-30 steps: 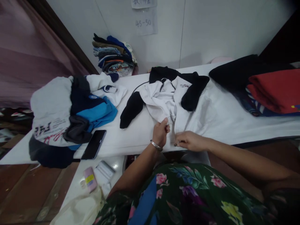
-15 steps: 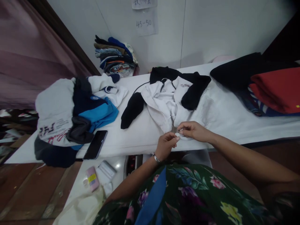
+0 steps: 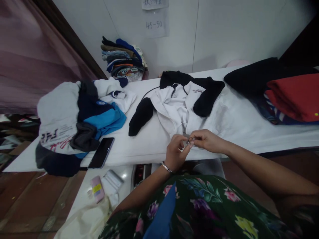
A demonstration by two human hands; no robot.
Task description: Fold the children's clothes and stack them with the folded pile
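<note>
A white hooded jacket [image 3: 169, 114] with black sleeves and a black hood lies spread on the white table, its front facing up. At its lower hem, near the table's front edge, my two hands meet. My right hand [image 3: 204, 140] pinches a small shiny metal piece, which looks like the jacket's zipper pull [image 3: 188, 142]. Close against it, my left hand [image 3: 176, 151] has thumb and fingers bent around the same spot, touching the zipper end. Fingertips partly hide the zipper and the hem.
Left of the jacket lie a heap of clothes [image 3: 59, 116] and a black phone [image 3: 101, 152]. Folded clothes [image 3: 122, 59] are stacked by the wall. A red garment [image 3: 294, 96] tops a pile at the right. Below the phone, a lower surface holds a pink packet [image 3: 97, 189].
My left hand has shifted its fingers, with the index finger lifted and the thumb stretched towards the metal piece. My right hand keeps its pinch almost in place. The jacket lies as before.
</note>
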